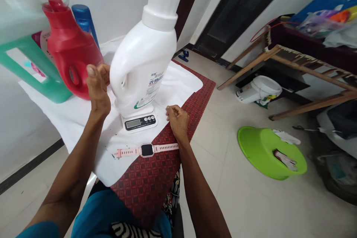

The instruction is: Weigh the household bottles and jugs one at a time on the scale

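A large white laundry detergent bottle [145,59] with a white cap stands, tilted in this view, on a small white digital scale [140,122]. Beside the bottle's left side is my left hand [98,85], thumb raised and fingers apart; part of it is hidden, and I cannot tell whether it touches the bottle. My right hand [178,121] rests at the right of the scale on the cloth's edge, fingers curled in, with nothing visible in them. A pink-strapped smartwatch [147,150] lies in front of the scale, its strap end near my right wrist.
Behind my left hand stand a red bottle [71,48], a green jug [41,70] and a blue bottle [86,22]. White cloth [111,167] partly covers the red patterned table [150,182]. On the floor at right are a green tub [262,152], a white bucket [264,87] and a wooden frame [251,70].
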Available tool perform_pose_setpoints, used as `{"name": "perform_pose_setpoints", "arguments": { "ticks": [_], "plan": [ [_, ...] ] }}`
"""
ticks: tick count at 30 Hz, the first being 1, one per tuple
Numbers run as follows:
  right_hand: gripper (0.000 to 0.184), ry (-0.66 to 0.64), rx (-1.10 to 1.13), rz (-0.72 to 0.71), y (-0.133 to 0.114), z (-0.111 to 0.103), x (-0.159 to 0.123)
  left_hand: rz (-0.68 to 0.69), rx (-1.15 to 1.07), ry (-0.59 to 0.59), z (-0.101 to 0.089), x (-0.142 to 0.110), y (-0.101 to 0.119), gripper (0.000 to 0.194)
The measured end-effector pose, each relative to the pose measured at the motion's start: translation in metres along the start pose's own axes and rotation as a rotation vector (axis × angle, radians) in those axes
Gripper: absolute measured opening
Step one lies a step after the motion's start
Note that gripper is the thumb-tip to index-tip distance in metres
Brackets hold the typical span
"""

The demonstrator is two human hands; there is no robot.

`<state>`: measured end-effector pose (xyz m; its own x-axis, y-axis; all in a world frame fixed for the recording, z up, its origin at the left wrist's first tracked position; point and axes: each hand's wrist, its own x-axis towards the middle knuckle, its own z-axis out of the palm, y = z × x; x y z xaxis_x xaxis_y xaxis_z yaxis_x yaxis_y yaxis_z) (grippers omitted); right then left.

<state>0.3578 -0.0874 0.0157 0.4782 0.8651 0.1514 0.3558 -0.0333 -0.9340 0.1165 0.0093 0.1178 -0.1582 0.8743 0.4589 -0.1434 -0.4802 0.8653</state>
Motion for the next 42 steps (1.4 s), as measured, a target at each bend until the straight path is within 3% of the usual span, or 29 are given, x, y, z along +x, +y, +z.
{"name": "perform_pose_setpoints", "arguments": {
  "ticks": [4, 8, 12, 20, 27, 31, 37, 42],
  "plan": [
    [0.036, 0.005, -0.039, -0.001, -0.001, -0.001, -0.001, 0.015, -0.041, 0.126, -0.008, 0.004, -0.028, 0.089],
    [0.036, 0.015, -0.073, 0.000, -0.002, 0.000, -0.001, 0.047, -0.006, 0.161, -0.009, -0.011, -0.033, 0.071],
    [0.035, 0.026, -0.085, 0.019, -0.002, 0.001, -0.001, 0.038, 0.048, 0.150, -0.007, -0.020, -0.028, 0.064],
    [0.038, 0.024, -0.124, 0.038, -0.001, 0.001, 0.001, 0.244, 0.099, 0.023, -0.019, -0.024, -0.017, 0.061],
    [0.039, 0.013, -0.112, 0.044, -0.002, -0.001, 0.001, -0.064, 0.093, -0.176, 0.007, -0.017, 0.032, 0.042],
    [0.040, -0.002, -0.103, 0.026, -0.001, -0.003, 0.001, -0.210, 0.022, -0.244, 0.019, -0.007, 0.042, 0.043],
    [0.042, -0.006, -0.055, 0.011, 0.002, -0.006, 0.000, -0.173, -0.008, -0.039, 0.034, 0.001, 0.036, 0.045],
    [0.043, -0.040, -0.044, 0.023, 0.002, -0.007, 0.001, -0.057, 0.042, 0.124, 0.055, 0.034, 0.024, 0.044]
  ]
}}
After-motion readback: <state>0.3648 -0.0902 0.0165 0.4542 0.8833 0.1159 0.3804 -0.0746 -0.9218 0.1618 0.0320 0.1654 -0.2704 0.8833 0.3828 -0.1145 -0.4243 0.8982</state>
